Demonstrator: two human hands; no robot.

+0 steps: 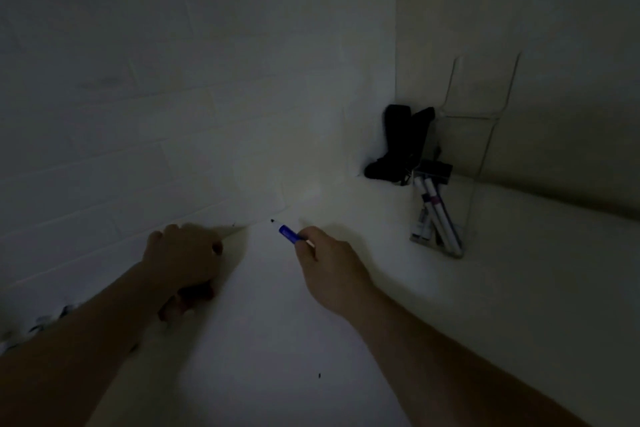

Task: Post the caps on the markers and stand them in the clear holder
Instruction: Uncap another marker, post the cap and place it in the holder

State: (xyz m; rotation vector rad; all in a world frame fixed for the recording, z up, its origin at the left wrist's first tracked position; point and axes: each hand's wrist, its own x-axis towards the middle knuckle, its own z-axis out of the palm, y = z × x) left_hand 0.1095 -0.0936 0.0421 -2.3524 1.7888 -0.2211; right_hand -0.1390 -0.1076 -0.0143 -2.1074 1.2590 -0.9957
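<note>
Pinching the blue marker [289,233] in my right hand [329,267], bare tip pointing up and away over the white table [519,288], uncapped as far as I can see. My left hand [183,253] is curled on the table edge; something dark sits under it, maybe a cap, too dim to tell. The clear holder [446,198] stands well to the right with a few markers inside. Risks: that exposed tip could streak the table, and in this gloom I could misalign the cap.
</note>
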